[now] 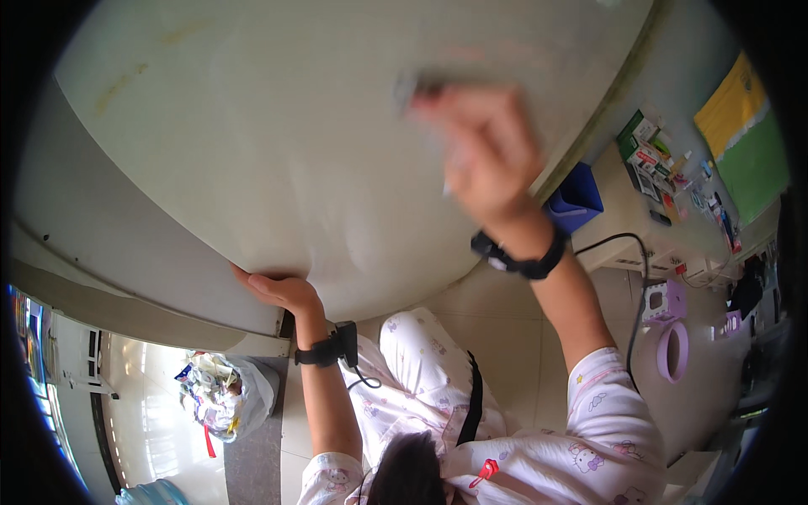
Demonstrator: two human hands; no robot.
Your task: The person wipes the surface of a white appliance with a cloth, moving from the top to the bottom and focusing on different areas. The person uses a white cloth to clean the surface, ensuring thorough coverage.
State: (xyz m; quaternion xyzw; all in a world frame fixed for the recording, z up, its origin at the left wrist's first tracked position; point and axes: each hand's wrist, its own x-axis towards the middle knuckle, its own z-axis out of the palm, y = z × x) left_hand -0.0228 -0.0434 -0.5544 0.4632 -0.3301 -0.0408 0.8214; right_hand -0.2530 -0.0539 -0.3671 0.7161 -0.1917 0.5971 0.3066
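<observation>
A large off-white panel (284, 126), which looks like a door, spans the view in front of me. Yellowish-brown stains (120, 88) mark its upper left. My left hand (278, 289) rests with its palm against the panel's lower left edge, and its fingertips are hidden behind or at that edge. Blurred by motion, my right hand (489, 145) is raised before the panel's right half. A small dark and clear object (409, 93) is pinched in its fingers, too smeared to name. Contact between that object and the panel cannot be made out.
A blue bin (576, 196) stands beyond the panel's right edge, beside a cabinet (615, 233) topped with boxes and small items. A lilac stool (664, 300) and a lilac ring-shaped item (673, 352) are on the right-hand floor. At left sits a filled rubbish bag (255, 391).
</observation>
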